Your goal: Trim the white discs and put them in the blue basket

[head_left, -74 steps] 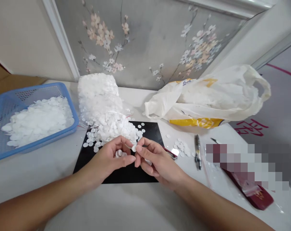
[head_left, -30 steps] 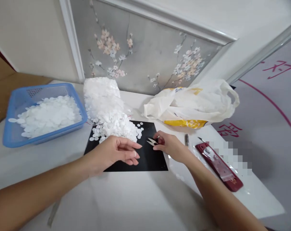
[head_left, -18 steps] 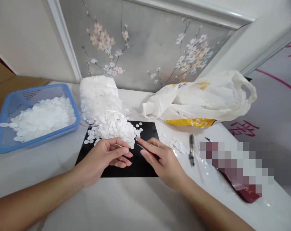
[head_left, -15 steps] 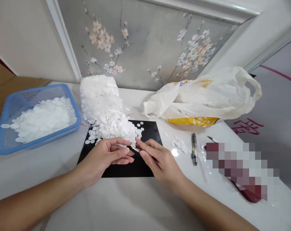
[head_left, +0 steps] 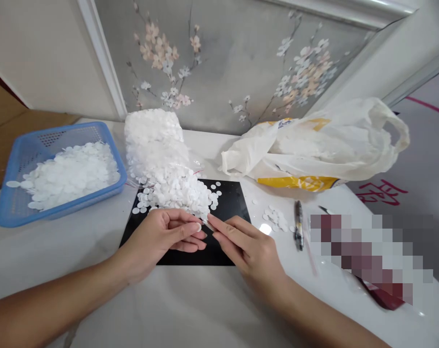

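Over the black mat, my left hand pinches a small white disc between thumb and fingertips. My right hand is closed on a thin pale tool, of which only a short tip shows between the two hands. Just beyond my fingers lies a heap of white discs, spilling from a clear plastic bag full of them. Loose discs are scattered on the mat around the heap.
A blue basket holding many white discs stands at the left. At the back right lies a white and yellow plastic bag. A few discs, a dark pen and a blurred-out red item are on the right.
The whole view has shifted slightly, so things appear a little further right. The disc in my left hand now shows more plainly, and my right fingertips have drawn slightly back from it.
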A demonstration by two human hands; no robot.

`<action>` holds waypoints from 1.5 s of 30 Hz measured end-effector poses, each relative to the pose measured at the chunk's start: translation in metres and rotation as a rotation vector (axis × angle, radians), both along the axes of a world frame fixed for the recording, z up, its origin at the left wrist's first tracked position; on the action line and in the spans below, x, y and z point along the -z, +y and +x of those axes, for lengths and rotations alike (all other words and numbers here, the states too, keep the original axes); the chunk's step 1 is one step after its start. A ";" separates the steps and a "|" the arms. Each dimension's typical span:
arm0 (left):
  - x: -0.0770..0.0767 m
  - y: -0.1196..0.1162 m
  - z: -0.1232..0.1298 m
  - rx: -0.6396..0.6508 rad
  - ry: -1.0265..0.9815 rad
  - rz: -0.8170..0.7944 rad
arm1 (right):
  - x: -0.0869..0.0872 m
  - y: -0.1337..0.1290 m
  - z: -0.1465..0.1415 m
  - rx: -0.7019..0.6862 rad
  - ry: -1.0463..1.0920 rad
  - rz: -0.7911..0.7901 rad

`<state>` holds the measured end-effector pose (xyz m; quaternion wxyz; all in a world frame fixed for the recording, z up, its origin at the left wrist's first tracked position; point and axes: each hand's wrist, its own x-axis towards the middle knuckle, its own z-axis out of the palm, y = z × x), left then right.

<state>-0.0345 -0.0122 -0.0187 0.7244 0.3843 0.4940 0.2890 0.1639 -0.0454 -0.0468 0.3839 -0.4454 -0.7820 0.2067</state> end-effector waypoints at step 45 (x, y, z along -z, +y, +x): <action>0.002 -0.002 -0.002 0.091 0.004 -0.082 | -0.004 0.000 0.003 -0.066 -0.113 0.148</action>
